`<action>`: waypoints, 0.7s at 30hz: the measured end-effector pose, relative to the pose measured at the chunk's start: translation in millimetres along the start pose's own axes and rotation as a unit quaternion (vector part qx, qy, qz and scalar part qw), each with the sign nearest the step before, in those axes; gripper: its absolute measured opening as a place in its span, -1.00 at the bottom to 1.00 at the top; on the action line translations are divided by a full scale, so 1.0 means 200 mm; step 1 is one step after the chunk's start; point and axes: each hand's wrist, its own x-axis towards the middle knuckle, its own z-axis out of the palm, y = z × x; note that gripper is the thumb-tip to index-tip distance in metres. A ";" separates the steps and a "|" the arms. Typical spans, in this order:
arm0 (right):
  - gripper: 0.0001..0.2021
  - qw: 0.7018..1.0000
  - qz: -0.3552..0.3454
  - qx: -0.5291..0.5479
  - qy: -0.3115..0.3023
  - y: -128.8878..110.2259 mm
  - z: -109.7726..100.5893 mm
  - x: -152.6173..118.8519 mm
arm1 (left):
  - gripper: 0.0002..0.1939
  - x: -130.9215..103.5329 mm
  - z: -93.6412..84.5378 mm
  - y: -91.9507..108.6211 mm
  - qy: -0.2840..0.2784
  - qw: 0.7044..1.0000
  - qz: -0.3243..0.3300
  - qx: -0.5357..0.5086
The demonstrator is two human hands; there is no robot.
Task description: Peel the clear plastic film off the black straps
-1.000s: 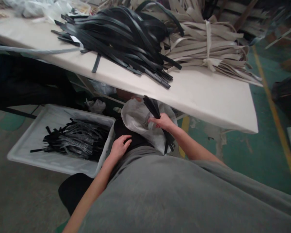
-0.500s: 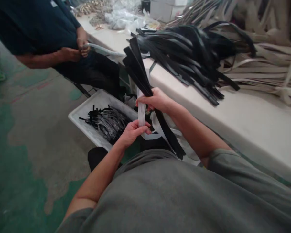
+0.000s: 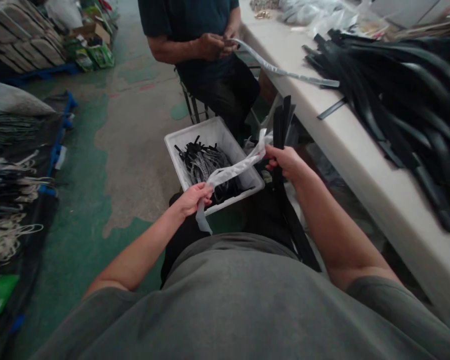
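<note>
Both hands have moved apart since the earlier frame, and a crinkled white strip (image 3: 235, 171) now spans the space between them. The left hand (image 3: 197, 199) pinches it between thumb and fingers, a loose tail hanging below. The right hand (image 3: 286, 162) is closed around a bundle of black straps (image 3: 279, 122), with the strip's other end at its fingertips. The bundle stands above that hand and runs down beside the wearer's lap.

Behind the strip, a white tub (image 3: 175, 159) contains a heap of black and greyish lengths (image 3: 202, 162). Beyond it sits a person in a dark shirt (image 3: 195, 22), both hands on a long pale band (image 3: 275, 70) that reaches onto the table (image 3: 363, 145), where a large black pile (image 3: 401, 95) lies.
</note>
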 end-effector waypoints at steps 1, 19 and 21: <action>-0.81 0.999 0.016 -0.006 -0.028 0.04 0.03 -0.03 | -0.65 0.02 0.01 0.01 0.036 0.998 0.009 -0.049; -0.72 0.987 -0.075 -0.125 -0.072 0.43 0.34 -0.36 | -0.61 0.26 0.40 -0.20 0.115 0.961 0.181 -0.175; -0.77 0.990 -0.061 -0.103 -0.073 0.42 0.32 -0.34 | -0.64 0.27 0.40 -0.18 0.119 0.960 0.163 -0.193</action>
